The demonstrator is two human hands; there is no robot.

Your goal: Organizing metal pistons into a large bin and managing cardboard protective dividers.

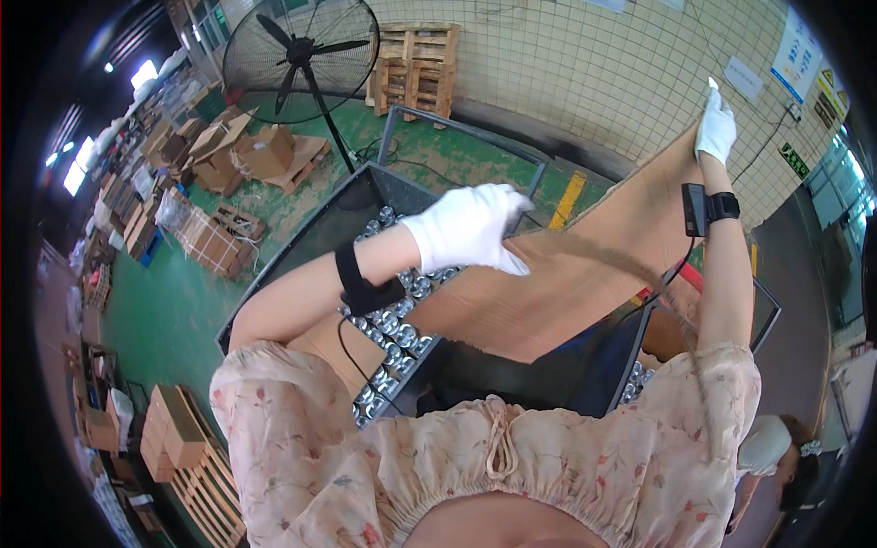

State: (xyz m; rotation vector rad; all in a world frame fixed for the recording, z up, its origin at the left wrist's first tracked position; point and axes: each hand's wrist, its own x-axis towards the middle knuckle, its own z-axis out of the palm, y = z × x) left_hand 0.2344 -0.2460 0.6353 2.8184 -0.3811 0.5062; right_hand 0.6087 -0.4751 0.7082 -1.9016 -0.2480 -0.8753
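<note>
A large brown cardboard sheet [548, 301] slants up toward the right above a dark metal bin [388, 187]. My right hand [716, 132], in a white glove, is raised and grips the sheet's upper right corner. Beside the sheet's left end is my gloved left hand [464, 226], thumb spread away from the fingers; its fingertips are smeared by motion. Many shiny round metal parts [393, 338] lie in the bin beneath my left forearm. Another cardboard piece [343, 352] lies beside these parts. The sheet hides part of the bin.
A large black fan [300, 50] stands beyond the bin. Wooden pallets [416, 68] lean on the tiled wall [566, 82]. Cardboard boxes [265, 151] are on the green floor at left. Another person [767, 447] is at the lower right. Black cables run from both wrist straps.
</note>
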